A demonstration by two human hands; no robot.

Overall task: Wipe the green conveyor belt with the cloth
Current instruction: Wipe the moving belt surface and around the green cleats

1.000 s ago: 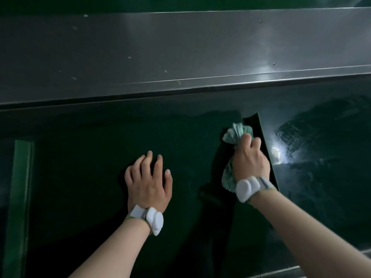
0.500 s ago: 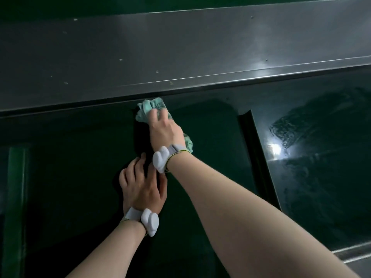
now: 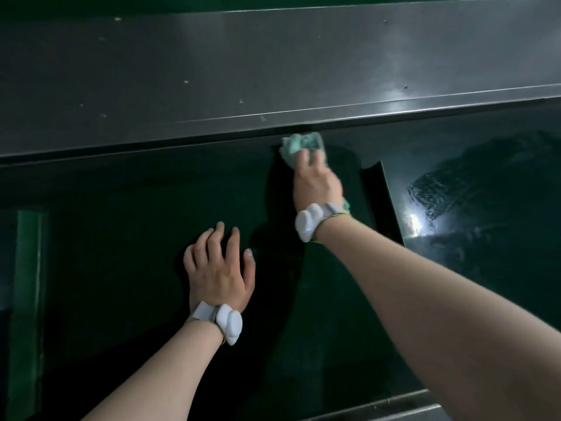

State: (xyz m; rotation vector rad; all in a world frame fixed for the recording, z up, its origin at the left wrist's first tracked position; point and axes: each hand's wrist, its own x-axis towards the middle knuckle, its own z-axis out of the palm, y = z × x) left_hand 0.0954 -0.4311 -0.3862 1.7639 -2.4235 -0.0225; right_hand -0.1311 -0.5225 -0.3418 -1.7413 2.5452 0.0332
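The dark green conveyor belt [image 3: 127,232] fills the lower part of the view. My right hand [image 3: 317,180] presses a crumpled teal cloth [image 3: 299,144] onto the belt at its far edge, right below the metal side rail. Most of the cloth is hidden under the hand; a bit shows by the wrist. My left hand [image 3: 220,268] lies flat on the belt with fingers spread, nearer to me and left of the right hand. Both wrists carry white bands.
A grey metal side rail [image 3: 273,71] runs along the belt's far side. A raised cross cleat [image 3: 385,202] stands on the belt right of my right hand; beyond it the belt shines wet. A lighter green strip [image 3: 27,299] crosses at left. A metal edge [image 3: 394,405] lies near me.
My right hand with the cloth swept left along the belt's far edge, then back right to just left of the cleat. The left hand stayed flat in place.
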